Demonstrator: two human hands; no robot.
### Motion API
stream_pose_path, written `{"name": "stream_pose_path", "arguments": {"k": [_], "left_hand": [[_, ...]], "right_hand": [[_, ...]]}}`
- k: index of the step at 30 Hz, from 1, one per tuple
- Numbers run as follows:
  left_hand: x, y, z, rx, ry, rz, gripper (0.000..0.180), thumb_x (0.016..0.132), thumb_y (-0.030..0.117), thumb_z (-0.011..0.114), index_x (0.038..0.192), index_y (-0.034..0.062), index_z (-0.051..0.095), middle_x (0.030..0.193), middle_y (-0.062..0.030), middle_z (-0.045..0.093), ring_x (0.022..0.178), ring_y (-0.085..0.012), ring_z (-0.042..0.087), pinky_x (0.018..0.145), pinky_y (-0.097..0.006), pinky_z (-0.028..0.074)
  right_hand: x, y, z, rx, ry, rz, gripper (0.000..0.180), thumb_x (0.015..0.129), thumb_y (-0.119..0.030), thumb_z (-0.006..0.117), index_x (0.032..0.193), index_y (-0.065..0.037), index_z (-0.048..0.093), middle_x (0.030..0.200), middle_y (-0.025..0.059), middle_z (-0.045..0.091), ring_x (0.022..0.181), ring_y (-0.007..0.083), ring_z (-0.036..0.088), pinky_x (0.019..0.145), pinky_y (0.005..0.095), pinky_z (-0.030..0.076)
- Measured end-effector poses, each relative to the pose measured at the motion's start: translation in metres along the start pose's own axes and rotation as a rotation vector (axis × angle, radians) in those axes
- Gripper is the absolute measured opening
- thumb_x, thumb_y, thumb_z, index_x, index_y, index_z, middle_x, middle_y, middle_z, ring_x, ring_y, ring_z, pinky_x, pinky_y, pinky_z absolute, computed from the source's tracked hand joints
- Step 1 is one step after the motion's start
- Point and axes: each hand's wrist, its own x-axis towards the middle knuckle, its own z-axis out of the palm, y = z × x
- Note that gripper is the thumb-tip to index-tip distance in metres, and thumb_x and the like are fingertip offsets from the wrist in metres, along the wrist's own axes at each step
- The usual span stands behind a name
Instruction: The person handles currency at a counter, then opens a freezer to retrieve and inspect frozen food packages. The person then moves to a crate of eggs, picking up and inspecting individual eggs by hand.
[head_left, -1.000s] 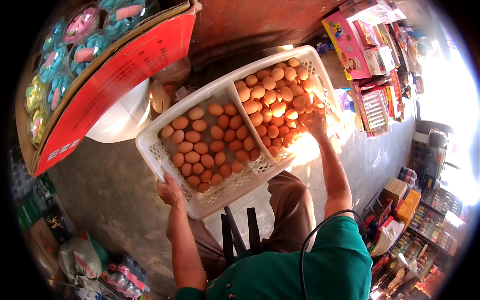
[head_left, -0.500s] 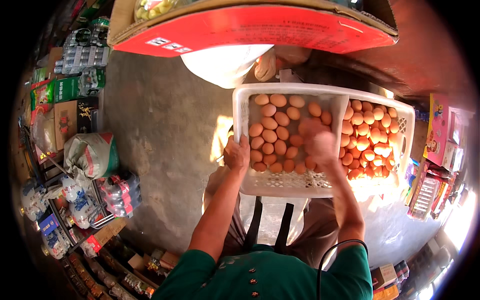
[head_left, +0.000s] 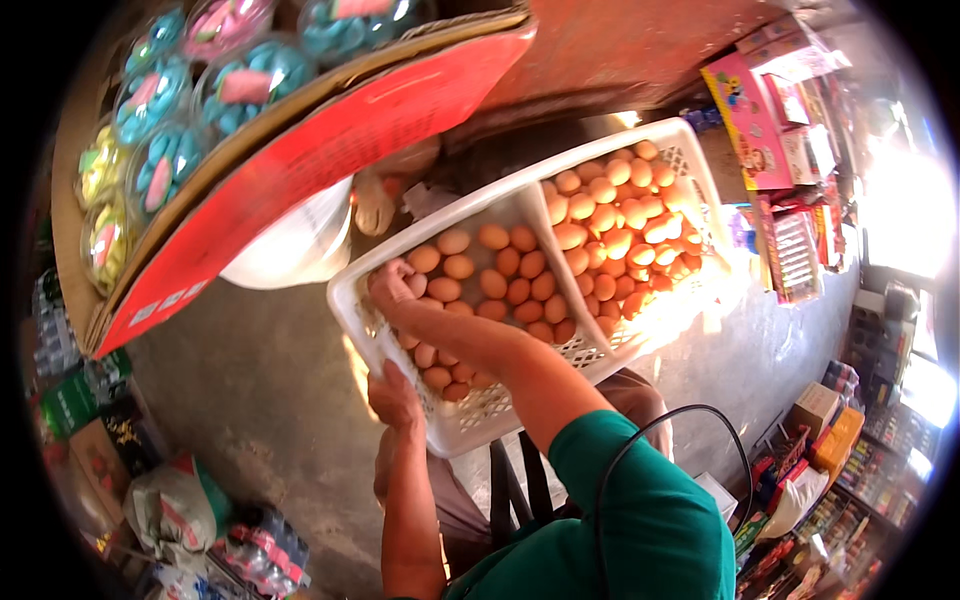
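A white plastic crate (head_left: 480, 202), split by an upright divider (head_left: 560, 262), sits tilted across the view in front of me. Brown eggs (head_left: 518, 291) stand in a single layer in its left compartment, with some mesh bottom showing at the near side. More eggs (head_left: 610, 218) are heaped in the right compartment, partly in bright sun. My left hand (head_left: 396, 397) grips the crate's left wall near its near corner. My right hand (head_left: 392, 285) reaches across to the far left corner, fingers curled down beside the eggs; what is in them is hidden.
Beyond the crate, a red cardboard box (head_left: 330, 170) holds clear tubs of blue, pink and yellow items. Below it is a white bucket-like container (head_left: 300, 245). A pink box (head_left: 745, 120) stands at the right. A woven sack (head_left: 178, 505) and bottle packs (head_left: 262, 550) lie lower left.
My right hand has moved from the divider side to the crate's far left corner. The view has turned, so the crate now slants up to the right. My left hand stays on the crate's edge.
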Motion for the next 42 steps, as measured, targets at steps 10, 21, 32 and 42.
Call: {"name": "stream_pose_path", "arguments": {"k": [10, 21, 32, 42], "left_hand": [[-0.001, 0.005, -0.001, -0.023, 0.039, 0.040, 0.043, 0.082, 0.035, 0.052, 0.092, -0.0054, 0.061, 0.082, -0.0210, 0.064, 0.076, -0.0355, 0.061, 0.067, -0.042, 0.046], [0.007, -0.010, 0.004, -0.073, 0.027, 0.049, 0.049, 0.081, 0.037, 0.051, 0.095, -0.0081, 0.061, 0.082, -0.0215, 0.064, 0.075, -0.0337, 0.062, 0.068, -0.041, 0.047], [0.007, -0.008, 0.006, 0.054, 0.030, 0.008, 0.045, 0.078, 0.035, 0.048, 0.100, -0.0015, 0.063, 0.087, -0.0195, 0.065, 0.079, -0.0349, 0.062, 0.070, -0.043, 0.047], [0.005, -0.005, 0.003, 0.085, 0.055, 0.019, 0.044, 0.076, 0.036, 0.049, 0.099, 0.0005, 0.064, 0.084, -0.0184, 0.065, 0.078, -0.0351, 0.062, 0.070, -0.042, 0.048]], "right_hand": [[-0.013, 0.008, 0.014, 0.119, 0.358, 0.137, 0.018, 0.064, -0.005, 0.060, 0.082, -0.005, 0.057, 0.071, 0.0094, 0.059, 0.060, 0.0244, 0.056, 0.045, 0.0390, 0.039], [-0.095, 0.056, 0.006, 1.185, 0.627, 0.084, 0.024, 0.068, -0.014, 0.058, 0.090, -0.006, 0.053, 0.077, 0.0094, 0.053, 0.079, 0.0297, 0.056, 0.065, 0.0425, 0.044], [-0.353, 0.170, 0.157, 1.557, 0.232, 1.037, 0.045, 0.072, -0.019, 0.068, 0.109, -0.001, 0.050, 0.096, 0.0160, 0.059, 0.089, 0.0304, 0.060, 0.075, 0.0367, 0.048], [-0.344, 0.175, 0.181, 1.463, 0.211, 1.052, 0.032, 0.078, -0.021, 0.066, 0.104, -0.004, 0.059, 0.093, 0.0098, 0.064, 0.088, 0.0205, 0.062, 0.076, 0.0317, 0.048]]}}
